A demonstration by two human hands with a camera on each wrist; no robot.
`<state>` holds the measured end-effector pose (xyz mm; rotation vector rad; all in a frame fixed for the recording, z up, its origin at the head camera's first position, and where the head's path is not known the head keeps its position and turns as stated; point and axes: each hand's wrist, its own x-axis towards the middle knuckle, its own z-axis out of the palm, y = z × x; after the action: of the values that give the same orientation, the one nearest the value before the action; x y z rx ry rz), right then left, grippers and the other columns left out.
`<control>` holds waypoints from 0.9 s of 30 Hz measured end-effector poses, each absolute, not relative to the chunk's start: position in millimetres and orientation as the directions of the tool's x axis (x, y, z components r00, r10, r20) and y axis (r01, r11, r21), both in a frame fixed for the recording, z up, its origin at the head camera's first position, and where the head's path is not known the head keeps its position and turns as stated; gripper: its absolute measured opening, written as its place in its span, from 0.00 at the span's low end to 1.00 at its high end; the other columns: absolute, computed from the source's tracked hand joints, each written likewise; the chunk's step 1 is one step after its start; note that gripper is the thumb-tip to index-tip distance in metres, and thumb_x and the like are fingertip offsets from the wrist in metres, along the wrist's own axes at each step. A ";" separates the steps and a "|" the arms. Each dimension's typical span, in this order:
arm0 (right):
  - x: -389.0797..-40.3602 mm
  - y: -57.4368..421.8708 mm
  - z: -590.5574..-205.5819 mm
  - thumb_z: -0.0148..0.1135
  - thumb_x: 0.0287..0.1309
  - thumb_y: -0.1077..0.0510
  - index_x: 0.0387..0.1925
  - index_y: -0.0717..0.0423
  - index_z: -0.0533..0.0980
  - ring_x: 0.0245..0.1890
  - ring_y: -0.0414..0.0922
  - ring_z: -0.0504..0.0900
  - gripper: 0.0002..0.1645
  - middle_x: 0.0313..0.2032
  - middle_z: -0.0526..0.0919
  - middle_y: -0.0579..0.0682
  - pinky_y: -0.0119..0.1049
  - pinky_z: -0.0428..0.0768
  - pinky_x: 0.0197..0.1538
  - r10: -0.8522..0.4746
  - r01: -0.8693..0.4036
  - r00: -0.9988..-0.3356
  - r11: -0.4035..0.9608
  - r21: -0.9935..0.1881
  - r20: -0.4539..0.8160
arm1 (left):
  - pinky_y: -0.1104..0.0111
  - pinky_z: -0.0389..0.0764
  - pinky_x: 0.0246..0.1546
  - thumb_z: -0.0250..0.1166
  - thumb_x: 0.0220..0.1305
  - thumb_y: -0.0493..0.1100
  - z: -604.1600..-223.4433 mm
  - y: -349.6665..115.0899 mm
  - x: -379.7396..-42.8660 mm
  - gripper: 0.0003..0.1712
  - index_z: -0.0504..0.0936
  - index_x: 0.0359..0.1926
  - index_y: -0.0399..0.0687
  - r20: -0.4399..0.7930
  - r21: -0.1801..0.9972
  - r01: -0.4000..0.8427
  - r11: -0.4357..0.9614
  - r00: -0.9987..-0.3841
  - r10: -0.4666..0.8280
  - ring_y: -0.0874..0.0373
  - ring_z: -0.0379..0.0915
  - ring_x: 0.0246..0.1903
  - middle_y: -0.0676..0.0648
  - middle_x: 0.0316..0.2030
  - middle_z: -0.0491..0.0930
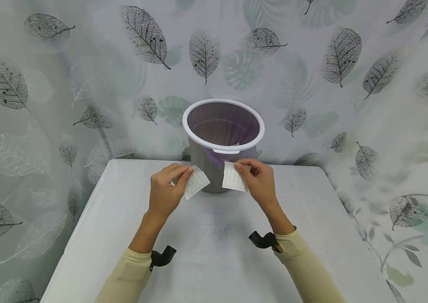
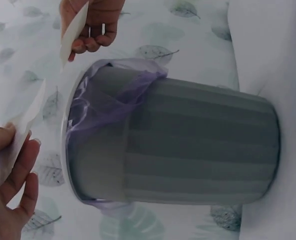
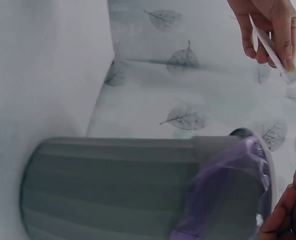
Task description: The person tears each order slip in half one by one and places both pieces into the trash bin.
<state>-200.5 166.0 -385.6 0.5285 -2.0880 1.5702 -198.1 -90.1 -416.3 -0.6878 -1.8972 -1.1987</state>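
Observation:
My left hand (image 1: 168, 187) pinches a small piece of white lined paper (image 1: 196, 183) between thumb and fingers. In my right hand (image 1: 259, 181) is another piece of lined paper (image 1: 233, 176), pinched by its upper right side. The two pieces are apart, held in front of a grey trash bin (image 1: 204, 162) with a white rim (image 1: 261, 130). A purple bag (image 2: 105, 102) lines the bin and hangs over its edge. In the left wrist view both paper pieces show nearly edge-on, near the bin's mouth.
The bin stands at the far edge of a white table (image 1: 206, 252). Behind it hangs a leaf-patterned curtain (image 1: 217, 54), which also runs along both sides. A black wrist mount (image 1: 163, 256) sits on the left sleeve and another black mount (image 1: 263, 240) on the right.

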 end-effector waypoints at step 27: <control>-299.6 174.9 -324.4 0.72 0.66 0.61 0.37 0.63 0.88 0.17 0.39 0.66 0.07 0.29 0.87 0.55 0.29 0.63 0.22 -0.086 -0.686 -0.679 0.427 -0.588 0.729 | 0.58 0.84 0.41 0.69 0.71 0.36 -331.5 -66.4 -290.6 0.09 0.90 0.42 0.32 0.791 0.546 0.744 0.384 -0.609 0.055 0.48 0.85 0.37 0.40 0.38 0.88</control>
<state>-299.6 174.9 -324.4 0.6495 -2.0635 1.2507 -290.6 -66.4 -331.5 -0.6867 -1.9474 -1.2598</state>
